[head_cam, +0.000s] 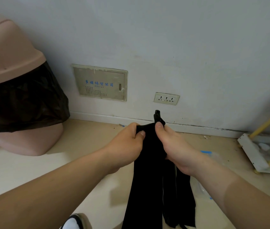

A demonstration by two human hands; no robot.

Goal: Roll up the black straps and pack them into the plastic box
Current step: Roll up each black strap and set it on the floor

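A wide black strap (147, 176) hangs from both my hands in the middle of the view and runs down out of the bottom edge. My left hand (127, 142) pinches its top left corner between thumb and fingers. My right hand (172, 146) grips the top right part, where a black buckle (157, 116) sticks up above my thumb. More black strap lengths hang behind it at the lower right. A clear plastic box (212, 156) with a blue clip lies on the floor behind my right wrist, mostly hidden.
A pink bin (12, 66) with a black liner stands at the left against the wall. The wall holds a beige panel (100, 83) and a socket (166, 98). A white rack (266, 146) with yellow bars stands at the right. A shoe (74, 222) shows at the bottom.
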